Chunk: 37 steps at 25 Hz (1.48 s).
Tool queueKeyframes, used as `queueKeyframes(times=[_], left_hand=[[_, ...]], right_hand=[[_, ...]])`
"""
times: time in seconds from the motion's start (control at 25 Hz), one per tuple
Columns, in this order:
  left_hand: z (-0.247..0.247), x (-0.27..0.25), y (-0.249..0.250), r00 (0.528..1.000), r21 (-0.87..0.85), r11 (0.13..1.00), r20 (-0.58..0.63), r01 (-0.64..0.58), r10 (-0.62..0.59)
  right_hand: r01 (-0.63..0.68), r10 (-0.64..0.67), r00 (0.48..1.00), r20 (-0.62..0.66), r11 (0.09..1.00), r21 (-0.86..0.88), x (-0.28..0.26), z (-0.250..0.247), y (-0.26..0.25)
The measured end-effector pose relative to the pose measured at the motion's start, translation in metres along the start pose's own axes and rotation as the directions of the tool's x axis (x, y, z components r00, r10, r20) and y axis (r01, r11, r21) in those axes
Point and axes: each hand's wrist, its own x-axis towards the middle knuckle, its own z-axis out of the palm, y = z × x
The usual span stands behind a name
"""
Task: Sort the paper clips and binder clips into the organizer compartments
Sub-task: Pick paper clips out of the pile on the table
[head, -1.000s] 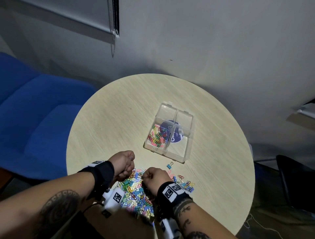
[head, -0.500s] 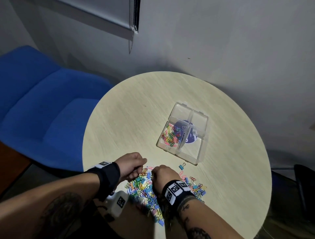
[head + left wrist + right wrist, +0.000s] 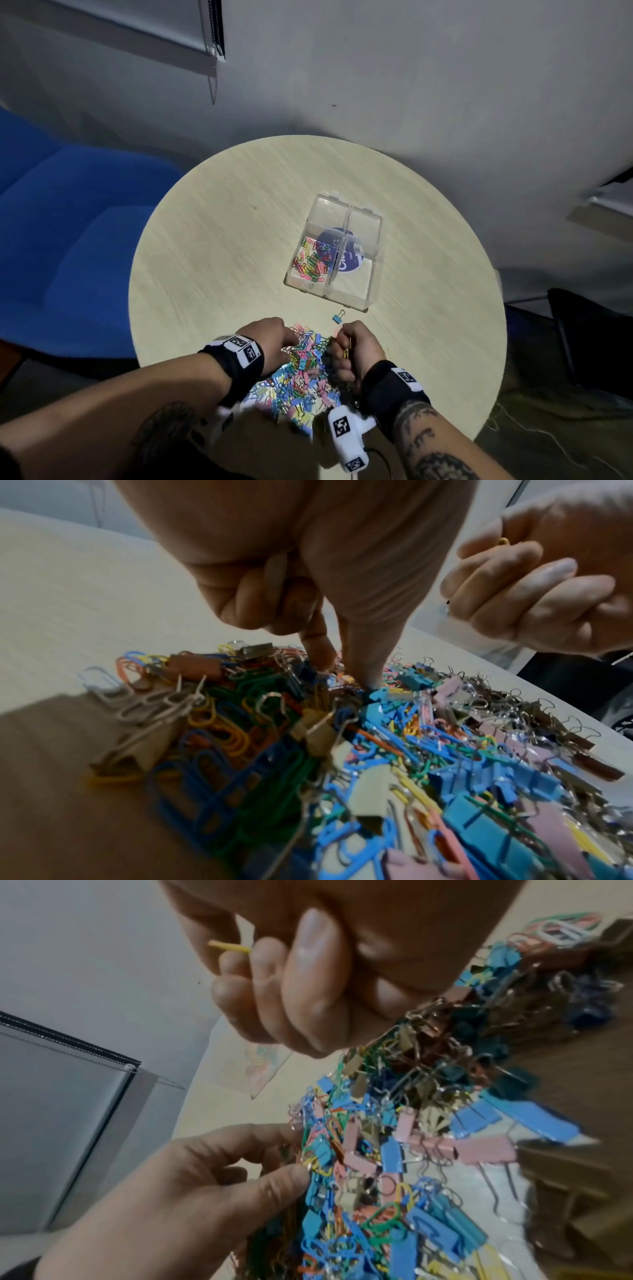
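Observation:
A heap of coloured paper clips and binder clips (image 3: 301, 377) lies at the near edge of the round table (image 3: 222, 246). My left hand (image 3: 274, 337) reaches into the heap's far left side, thumb and forefinger (image 3: 363, 653) pressed into the clips (image 3: 342, 737). My right hand (image 3: 352, 346) is raised just right of the heap, fingers curled round a yellow paper clip (image 3: 348, 347), whose end sticks out (image 3: 228, 946). The clear four-compartment organizer (image 3: 373, 246) sits farther back, with several paper clips (image 3: 310, 262) in its near-left compartment.
One blue binder clip (image 3: 338, 317) lies alone between the heap and the organizer. A blue sofa (image 3: 68, 222) stands left of the table, a dark chair (image 3: 589, 335) at the right. A grey wall with a roller blind (image 3: 137, 24) is behind.
The right hand has lifted off the heap and turned, now showing a yellow paper clip in its fist. The left hand has reached further into the heap. The head view shifted.

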Motion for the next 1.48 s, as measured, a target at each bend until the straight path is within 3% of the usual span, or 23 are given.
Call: queueKeyframes(times=[0.08,0.44,0.64,0.8,0.88,0.96,1.08,1.2,1.24,1.36,1.48], left_hand=[[0.006,0.002,0.005,1.0,0.03,0.999,-0.013,0.016,-0.016],[0.01,0.001,0.016,0.998,0.146,0.989,-0.064,0.006,0.003],[-0.005,-0.004,0.009,0.998,0.008,0.999,-0.028,0.048,-0.048],[-0.012,-0.009,-0.003,0.999,-0.213,0.976,-0.005,0.051,-0.054],[-0.012,-0.01,-0.007,0.997,-0.451,0.89,0.007,0.069,-0.073],[-0.017,-0.012,-0.001,0.992,-0.678,0.727,0.021,0.106,-0.125],[-0.036,-0.013,0.008,0.981,-0.835,0.524,0.087,0.166,-0.173],[-0.059,-0.007,0.013,0.937,-0.943,0.158,0.251,0.293,-0.242],[-0.066,-0.002,0.016,0.934,-0.952,0.12,0.245,0.283,-0.258],[-0.089,0.024,0.027,0.913,-0.961,0.15,0.163,0.233,-0.373],[-0.108,0.057,0.039,0.906,-0.987,0.036,0.128,0.155,-0.403]], right_hand=[[0.011,-0.011,1.0,-0.006,0.999,0.041,-0.008,-0.004,0.004],[0.016,-0.033,0.993,-0.115,0.989,-0.145,-0.019,-0.005,0.014],[0.002,-0.022,0.993,-0.117,0.986,-0.167,-0.014,-0.002,0.012],[0.027,-0.046,0.994,-0.097,0.983,-0.182,-0.008,0.007,0.01],[0.006,-0.022,0.995,-0.098,0.987,-0.161,-0.004,0.012,0.012],[-0.021,0.0,0.994,-0.112,0.982,-0.186,0.0,0.019,0.011],[-0.006,-0.033,0.992,-0.124,0.954,-0.299,0.002,0.03,-0.001],[0.067,-0.111,0.987,-0.114,0.938,-0.34,0.003,0.042,-0.028],[0.1,-0.143,0.984,-0.107,0.937,-0.334,0.003,0.046,-0.04],[0.211,-0.256,0.964,-0.078,0.907,-0.364,0.007,0.063,-0.083],[0.299,-0.347,0.937,-0.048,0.863,-0.406,0.014,0.074,-0.121]])
